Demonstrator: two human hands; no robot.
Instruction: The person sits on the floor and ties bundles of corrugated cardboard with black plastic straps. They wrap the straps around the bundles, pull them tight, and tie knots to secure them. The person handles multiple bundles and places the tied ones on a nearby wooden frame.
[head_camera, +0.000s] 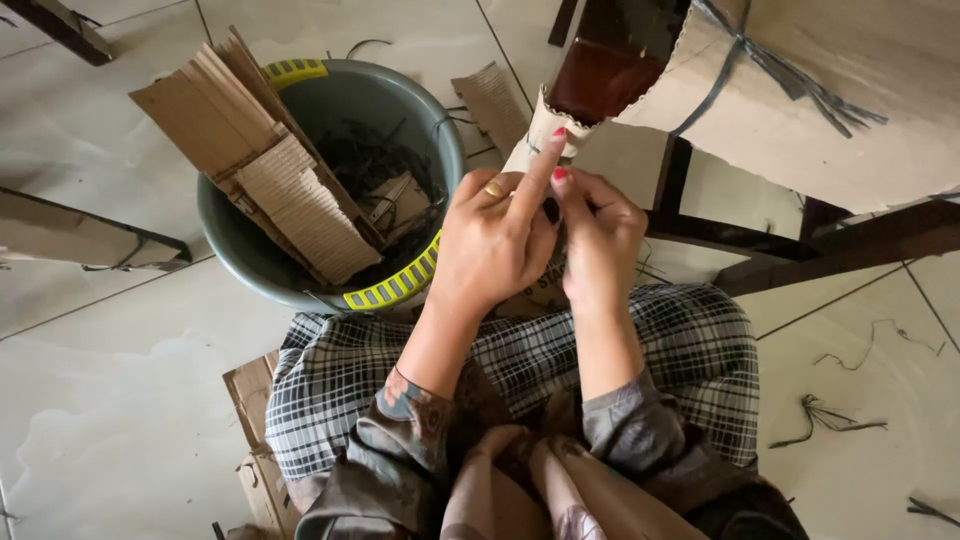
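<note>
Pale floor tiles (120, 400) lie under both hands working a cardboard wrap.
Cardboard wrap (545, 130) covers a dark wooden leg (600, 75) above the lap; left hand (490, 245) touches it, forefinger outstretched, right hand (600, 235) pinches something unclear beside it. Green bucket (230, 235) of cardboard scraps (270, 170) stands just left.

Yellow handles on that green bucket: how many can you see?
2. One yellow handle sits on the far rim of the green bucket, behind the cardboard strips. The other yellow handle is on the near rim, beside the left hand. None seems hidden.
</note>
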